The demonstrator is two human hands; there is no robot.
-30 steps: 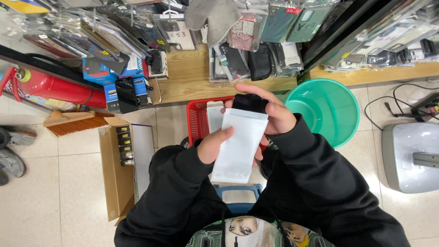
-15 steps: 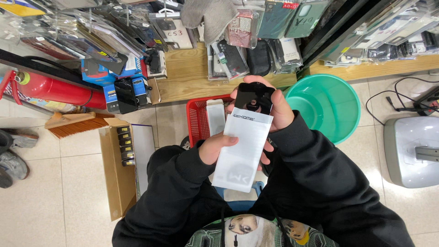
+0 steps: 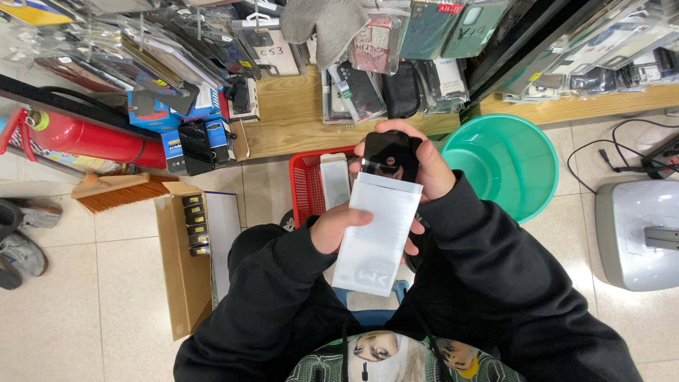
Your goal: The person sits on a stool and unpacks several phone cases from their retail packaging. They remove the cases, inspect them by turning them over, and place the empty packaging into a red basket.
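Black phone-shaped item (image 3: 390, 157), glossy, sits partway in the open top of a white paper sleeve (image 3: 375, 237). The upper part sticks out, the lower part is hidden inside the sleeve. Both are held in the air over the lap, above the floor and in front of the red basket (image 3: 305, 185).

Right hand (image 3: 424, 164) is wrapped around the exposed black end, fingers closed on it. Left hand (image 3: 339, 225) pinches the sleeve at its left edge near the opening, thumb across the front face. The hands are close together, each clamped on its own part.

Status, my read: item and sleeve are engaged but not seated, with a good share of the black body outside. Can't tell from this view whether it is going in or coming out. The sleeve mouth looks unsealed.

Around it: the red basket holds a pale flat pack (image 3: 334, 180). Green plastic basin (image 3: 508, 159) is on the floor to the right. A grey appliance (image 3: 636, 233) sits further right. An open cardboard box (image 3: 185, 262) with small dark items is to the left, with a brush (image 3: 117, 192) and a red cylinder (image 3: 88, 140) beyond it. A wooden shelf (image 3: 297, 117) above carries hanging packaged phone cases.
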